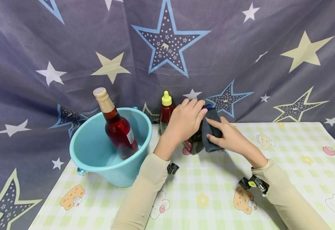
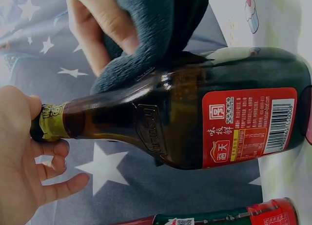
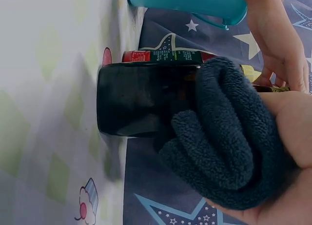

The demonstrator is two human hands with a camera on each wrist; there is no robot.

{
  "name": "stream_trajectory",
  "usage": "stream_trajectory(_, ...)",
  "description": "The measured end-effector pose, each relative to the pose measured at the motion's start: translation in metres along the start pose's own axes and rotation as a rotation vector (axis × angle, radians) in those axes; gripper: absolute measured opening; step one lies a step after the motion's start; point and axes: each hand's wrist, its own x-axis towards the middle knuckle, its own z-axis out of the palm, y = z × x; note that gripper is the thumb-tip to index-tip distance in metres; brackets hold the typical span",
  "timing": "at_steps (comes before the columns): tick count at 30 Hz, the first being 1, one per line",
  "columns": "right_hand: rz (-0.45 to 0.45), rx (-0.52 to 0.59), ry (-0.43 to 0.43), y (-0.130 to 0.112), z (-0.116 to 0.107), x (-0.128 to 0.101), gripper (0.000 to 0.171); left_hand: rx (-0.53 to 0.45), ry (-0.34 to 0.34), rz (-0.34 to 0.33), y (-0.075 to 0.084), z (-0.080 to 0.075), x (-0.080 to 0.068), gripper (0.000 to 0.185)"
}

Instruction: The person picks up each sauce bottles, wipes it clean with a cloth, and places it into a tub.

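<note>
My left hand (image 1: 184, 121) pinches the capped top of a dark soy sauce bottle (image 2: 180, 112) with a red label. The bottle stands upright on the table. A folded dark grey cloth (image 3: 219, 132) is in my right hand (image 1: 232, 135), held against the bottle's side near its shoulder. Fingers of the right hand bend over the cloth, as the left wrist view shows. In the head view my left hand hides most of the bottle's neck.
Left of the hands stands a light blue bucket (image 1: 127, 175) with a red-liquid bottle (image 1: 121, 132) leaning inside. A sauce bottle (image 1: 166, 111) with a yellow tip stands just behind my left wrist. A star-patterned curtain (image 1: 228, 48) hangs behind the checked tablecloth (image 1: 202, 179).
</note>
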Motion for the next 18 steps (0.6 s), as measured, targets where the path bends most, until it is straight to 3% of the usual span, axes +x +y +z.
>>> stream_trajectory(10, -0.006, -0.078, -0.066, 0.0032, -0.0017, -0.0004, 0.06, 0.008, -0.012, -0.004, 0.0001, -0.0008, 0.0002, 0.041)
stream_trajectory(18, 0.002, -0.061, -0.076, 0.0036, -0.0013, -0.0008, 0.06, 0.001, -0.025, -0.01, 0.0005, -0.0014, 0.0006, 0.041)
